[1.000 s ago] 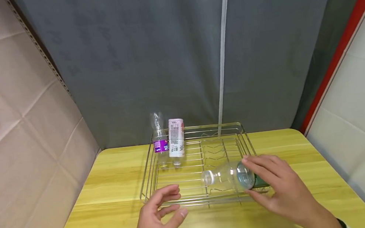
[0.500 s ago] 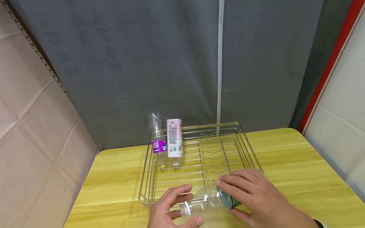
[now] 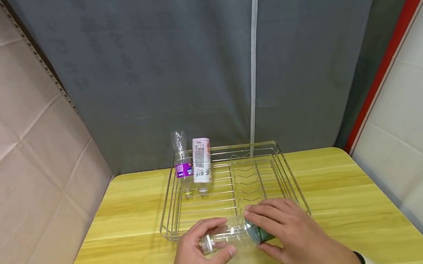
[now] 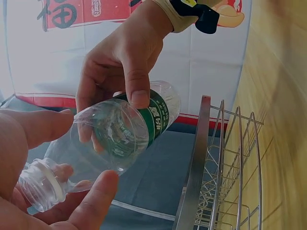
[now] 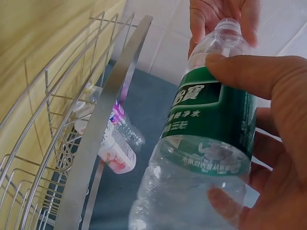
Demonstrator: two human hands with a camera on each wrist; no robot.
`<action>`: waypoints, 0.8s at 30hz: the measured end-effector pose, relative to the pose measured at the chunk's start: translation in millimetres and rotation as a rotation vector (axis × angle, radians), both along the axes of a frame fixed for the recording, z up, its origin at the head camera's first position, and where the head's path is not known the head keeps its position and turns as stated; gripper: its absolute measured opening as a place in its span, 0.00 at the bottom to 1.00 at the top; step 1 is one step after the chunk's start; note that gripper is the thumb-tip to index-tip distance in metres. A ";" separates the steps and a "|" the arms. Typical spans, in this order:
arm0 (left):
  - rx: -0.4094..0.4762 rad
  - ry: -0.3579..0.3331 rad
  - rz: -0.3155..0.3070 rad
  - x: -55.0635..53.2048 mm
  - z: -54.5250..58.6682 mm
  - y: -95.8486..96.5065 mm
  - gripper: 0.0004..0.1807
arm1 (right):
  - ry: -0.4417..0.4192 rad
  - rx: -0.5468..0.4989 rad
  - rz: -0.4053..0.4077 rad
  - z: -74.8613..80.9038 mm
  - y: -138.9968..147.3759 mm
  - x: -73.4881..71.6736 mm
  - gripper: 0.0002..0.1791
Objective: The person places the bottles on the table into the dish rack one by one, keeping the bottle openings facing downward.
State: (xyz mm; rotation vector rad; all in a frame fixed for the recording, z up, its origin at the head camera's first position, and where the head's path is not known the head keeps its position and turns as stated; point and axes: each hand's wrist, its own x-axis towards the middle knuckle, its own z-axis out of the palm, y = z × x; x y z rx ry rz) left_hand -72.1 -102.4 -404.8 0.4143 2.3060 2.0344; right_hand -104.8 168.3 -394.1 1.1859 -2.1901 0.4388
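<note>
A clear plastic bottle (image 3: 233, 232) with a green label (image 5: 206, 112) lies sideways between my hands, low in front of the wire rack (image 3: 218, 200). My right hand (image 3: 287, 231) grips its base end, thumb and fingers on opposite sides of the label. The neck, ringed by a white band (image 4: 52, 179), points left into my left hand (image 3: 195, 254), whose thumb and fingers curve round the neck and shoulder. Inside the rack's left part, a bottle with a purple label (image 3: 183, 170) and a pink-and-white bottle (image 3: 201, 161) lean side by side, necks down.
The rack stands on a yellow wood-grain table (image 3: 109, 228). Its metal front rail (image 5: 103, 124) is close beside the hands. A dark grey curtain (image 3: 159, 77) hangs behind the table, with pale cloth walls (image 3: 18, 169) at the sides.
The right hand has brought the green-label bottle left and nearer, from over the rack to in front of it. The bottle's neck now sits between the left hand's thumb and fingers.
</note>
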 end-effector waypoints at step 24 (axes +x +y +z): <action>0.282 0.140 0.041 -0.7 -14.0 -30.5 0.23 | -0.773 -0.713 0.120 -10.3 20.3 -14.2 0.44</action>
